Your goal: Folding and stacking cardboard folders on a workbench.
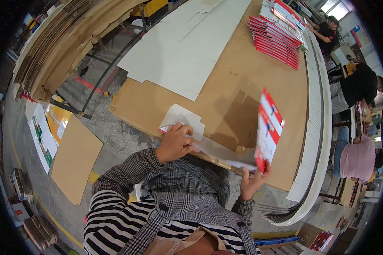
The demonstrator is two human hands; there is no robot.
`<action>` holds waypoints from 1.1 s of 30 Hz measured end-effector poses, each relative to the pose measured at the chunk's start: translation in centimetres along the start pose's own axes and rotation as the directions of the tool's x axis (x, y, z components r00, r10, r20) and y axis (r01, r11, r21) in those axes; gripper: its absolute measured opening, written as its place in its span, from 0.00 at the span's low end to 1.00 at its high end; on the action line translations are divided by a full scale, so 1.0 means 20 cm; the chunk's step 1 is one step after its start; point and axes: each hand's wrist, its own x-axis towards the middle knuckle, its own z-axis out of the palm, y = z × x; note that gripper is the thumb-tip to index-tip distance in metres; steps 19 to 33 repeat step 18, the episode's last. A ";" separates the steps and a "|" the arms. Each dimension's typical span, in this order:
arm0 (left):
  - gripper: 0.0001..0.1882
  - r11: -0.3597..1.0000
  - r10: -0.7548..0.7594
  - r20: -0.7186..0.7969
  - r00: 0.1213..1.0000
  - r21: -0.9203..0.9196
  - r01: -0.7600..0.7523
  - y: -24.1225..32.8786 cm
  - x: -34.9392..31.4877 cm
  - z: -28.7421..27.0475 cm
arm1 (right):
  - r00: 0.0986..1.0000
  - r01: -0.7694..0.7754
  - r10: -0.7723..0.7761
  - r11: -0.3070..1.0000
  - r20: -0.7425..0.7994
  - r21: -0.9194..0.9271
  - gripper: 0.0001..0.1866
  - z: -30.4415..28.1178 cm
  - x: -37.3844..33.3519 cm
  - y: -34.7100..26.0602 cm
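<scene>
My right hand (pixel 253 183) grips the lower end of a red-and-white printed card (pixel 269 131), which stands tilted up above the table's near edge and is slightly blurred. My left hand (pixel 176 143) is closed, its fingertips pinched at the left end of a pale, blurred strip (pixel 212 149). This strip stretches between my hands along the near edge; whether it joins the printed card I cannot tell. Just beyond my left hand lies a small white card piece (pixel 182 117) with a bit of red at its edge, partly hidden by the hand.
The brown board-topped table (pixel 272 85) bears a large white sheet (pixel 178 46) and a fanned stack of red-edged cards (pixel 276 40). A long row of white sheets (pixel 317 106) lines its right side. Stacked cardboard (pixel 51 46) stands left; several people work at the right.
</scene>
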 end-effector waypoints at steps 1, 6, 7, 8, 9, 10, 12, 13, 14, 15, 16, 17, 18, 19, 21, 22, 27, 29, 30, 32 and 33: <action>0.18 0.990 -0.139 0.042 0.989 0.031 0.138 0.04 0.02 0.00 | 0.975 -0.134 0.166 0.969 -0.149 0.206 0.19 0.06 0.04 -0.06; 0.16 0.955 -0.282 -0.274 0.919 0.010 0.296 0.17 0.09 0.19 | 0.994 0.029 -0.057 0.965 -0.098 -0.262 0.12 0.18 0.00 0.04; 0.15 0.962 -0.241 -0.349 0.906 0.041 0.271 0.18 0.07 0.24 | 0.994 0.098 -0.108 0.954 -0.021 -0.283 0.10 0.17 -0.02 0.06; 0.15 0.962 -0.241 -0.349 0.906 0.036 0.270 0.17 0.03 0.27 | 0.986 0.166 -0.156 0.940 0.058 -0.299 0.09 0.16 -0.04 0.07; 0.16 0.988 -0.054 -0.304 0.951 0.125 0.096 0.17 0.00 0.25 | 0.981 0.193 -0.174 0.933 0.089 -0.302 0.10 0.16 -0.06 0.08; 0.17 0.975 0.133 -0.241 0.961 0.203 -0.084 0.17 -0.03 0.24 | 0.980 0.195 -0.176 0.933 0.090 -0.302 0.10 0.15 -0.08 0.09; 0.18 0.981 0.097 -0.142 0.985 0.183 -0.071 0.20 -0.07 0.19 | 0.977 0.208 -0.181 0.929 0.114 -0.305 0.13 0.13 -0.12 0.09; 0.20 0.978 0.104 -0.104 0.989 0.190 -0.083 0.22 -0.08 0.16 | 0.976 0.208 -0.175 0.926 0.129 -0.315 0.16 0.12 -0.13 0.11; 0.22 0.976 0.110 -0.065 0.992 0.197 -0.096 0.23 -0.09 0.14 | 0.976 0.206 -0.173 0.926 0.130 -0.315 0.16 0.12 -0.14 0.11; 0.22 0.975 0.115 -0.065 0.991 0.198 -0.100 0.24 -0.11 0.12 | 0.978 0.203 -0.174 0.924 0.118 -0.325 0.16 0.12 -0.14 0.11; 0.24 0.999 0.047 -0.110 0.993 0.012 -0.046 0.26 -0.15 0.11 | 0.979 0.200 -0.173 0.922 0.108 -0.333 0.17 0.12 -0.14 0.11; 0.26 0.984 -0.029 -0.141 0.990 -0.177 0.003 0.27 -0.20 0.10 | 0.980 0.196 -0.169 0.925 0.109 -0.325 0.17 0.13 -0.14 0.12; 0.26 0.903 -0.130 -0.002 0.992 -0.413 0.117 0.27 -0.26 0.09 | 0.980 0.192 -0.164 0.928 0.112 -0.318 0.18 0.12 -0.15 0.11; 0.26 0.903 -0.130 -0.002 0.992 -0.413 0.117 0.27 -0.26 0.09 | 0.980 0.192 -0.164 0.928 0.112 -0.318 0.18 0.12 -0.15 0.11; 0.26 0.903 -0.130 -0.002 0.992 -0.413 0.117 0.27 -0.26 0.09 | 0.980 0.192 -0.164 0.928 0.112 -0.318 0.18 0.12 -0.15 0.11; 0.26 0.903 -0.130 -0.002 0.992 -0.413 0.117 0.27 -0.26 0.09 | 0.980 0.192 -0.164 0.928 0.112 -0.318 0.18 0.12 -0.15 0.11; 0.26 0.903 -0.130 -0.002 0.992 -0.413 0.117 0.27 -0.26 0.09 | 0.980 0.192 -0.164 0.928 0.112 -0.318 0.18 0.12 -0.15 0.11; 0.26 0.903 -0.130 -0.002 0.992 -0.413 0.117 0.27 -0.26 0.09 | 0.980 0.192 -0.164 0.928 0.112 -0.318 0.18 0.12 -0.15 0.11; 0.26 0.903 -0.130 -0.002 0.992 -0.413 0.117 0.27 -0.26 0.09 | 0.980 0.192 -0.164 0.928 0.112 -0.318 0.18 0.12 -0.15 0.11; 0.26 0.903 -0.130 -0.002 0.992 -0.413 0.117 0.27 -0.26 0.09 | 0.980 0.192 -0.164 0.928 0.112 -0.318 0.18 0.12 -0.15 0.11; 0.26 0.903 -0.130 -0.002 0.992 -0.413 0.117 0.27 -0.26 0.09 | 0.980 0.192 -0.164 0.928 0.112 -0.318 0.18 0.12 -0.15 0.11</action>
